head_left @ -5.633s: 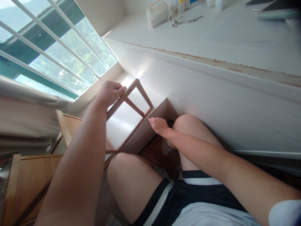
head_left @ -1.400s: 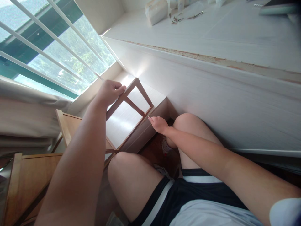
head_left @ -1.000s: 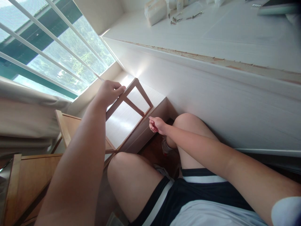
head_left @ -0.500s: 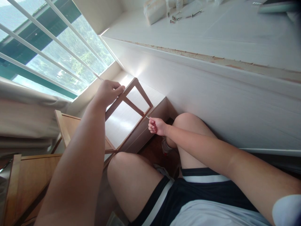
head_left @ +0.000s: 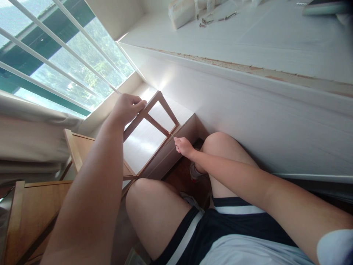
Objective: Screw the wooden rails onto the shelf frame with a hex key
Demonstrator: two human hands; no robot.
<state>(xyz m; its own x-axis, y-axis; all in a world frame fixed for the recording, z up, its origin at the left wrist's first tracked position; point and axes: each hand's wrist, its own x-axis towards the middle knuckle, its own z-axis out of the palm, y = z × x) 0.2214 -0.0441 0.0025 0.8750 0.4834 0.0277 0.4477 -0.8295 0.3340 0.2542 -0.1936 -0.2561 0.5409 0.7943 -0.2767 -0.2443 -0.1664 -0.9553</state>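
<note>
My left hand (head_left: 129,107) is closed around the upper rail of a brown wooden frame (head_left: 157,123), which has crossbars and stands tilted on a white ledge. My right hand (head_left: 184,146) is a fist around a thin metal tool, of which only the slim shaft (head_left: 172,136) shows. The shaft's tip meets the frame's lower rail where a crossbar joins it. Whatever part of the tool lies inside my fist is hidden, so its exact kind cannot be made out.
Wooden folding pieces (head_left: 41,198) stand at the lower left, beside a curtain (head_left: 33,136). Loose screws (head_left: 205,22) and a white wrapped block (head_left: 182,14) lie on the white worktop (head_left: 264,40) above. A barred window (head_left: 63,51) is at the upper left. My knees flank the ledge's (head_left: 176,154) front.
My right fist has turned at the wrist, so its back now faces up more, with the forearm shifted slightly. The tool tip stays at the same joint. My left hand has not moved.
</note>
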